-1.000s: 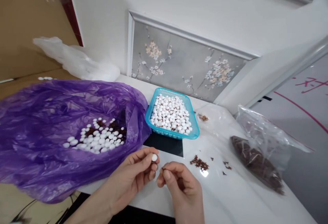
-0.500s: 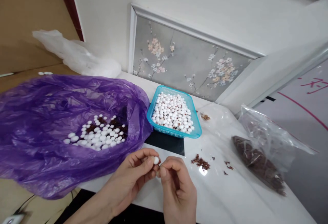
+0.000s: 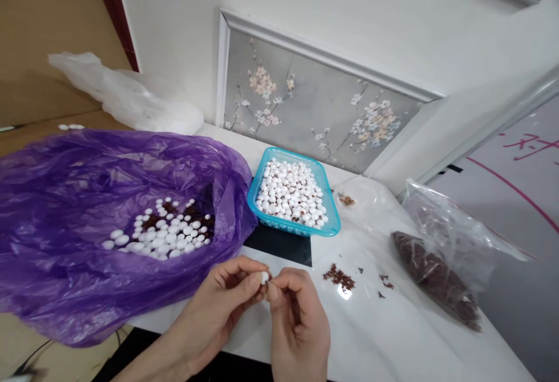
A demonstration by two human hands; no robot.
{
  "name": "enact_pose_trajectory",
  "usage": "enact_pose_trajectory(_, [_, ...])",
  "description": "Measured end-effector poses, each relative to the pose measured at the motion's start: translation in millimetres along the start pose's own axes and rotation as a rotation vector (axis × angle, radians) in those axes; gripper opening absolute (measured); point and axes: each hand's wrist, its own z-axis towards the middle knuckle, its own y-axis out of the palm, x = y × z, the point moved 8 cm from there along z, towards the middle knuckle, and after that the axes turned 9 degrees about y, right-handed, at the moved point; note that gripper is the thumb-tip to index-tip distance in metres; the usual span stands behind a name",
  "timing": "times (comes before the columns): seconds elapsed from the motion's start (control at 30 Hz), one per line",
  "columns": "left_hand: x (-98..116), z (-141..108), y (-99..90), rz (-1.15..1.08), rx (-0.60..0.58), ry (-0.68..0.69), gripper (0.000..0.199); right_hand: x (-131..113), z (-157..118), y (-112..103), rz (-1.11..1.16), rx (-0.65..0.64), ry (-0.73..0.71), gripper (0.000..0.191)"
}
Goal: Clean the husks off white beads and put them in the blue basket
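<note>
Between thumb and fingers, my left hand (image 3: 231,292) pinches a small white ball (image 3: 264,278) above the white table. My right hand (image 3: 297,312) is closed in a pinch against the ball's right side; whatever its fingertips hold is too small to make out. Beyond the hands, a blue basket (image 3: 325,232) is filled with white balls with brown bits among them. To the left spreads a purple plastic bag (image 3: 87,195) with more white balls (image 3: 172,236) and dark brown pieces inside. A small heap of brown bits (image 3: 339,277) lies right of my hands.
A clear bag of brown material (image 3: 437,277) lies at the right. Some bits sit on clear plastic (image 3: 347,200) behind the heap. A floral picture (image 3: 314,96) leans at the back, near a white translucent bag (image 3: 131,96). Under the basket's front is a black patch (image 3: 283,245).
My right fingertips have come closer to the ball, and the gap between my hands has narrowed. The ball shows less between the fingers. The whole view has shifted slightly.
</note>
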Motion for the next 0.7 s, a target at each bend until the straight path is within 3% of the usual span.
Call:
enact_pose_trajectory(0.33, [6.6, -2.8, 0.9, 0.062, 0.043, 0.075, 0.016, 2.3, 0.2, 1.3, 0.053, -0.030, 0.053, 0.013])
enact_pose_trajectory(0.7, [10.5, 1.2, -4.0, 0.272, -0.007, 0.190, 0.005, 6.3, -1.6, 0.7, -0.004, -0.029, 0.122, 0.013])
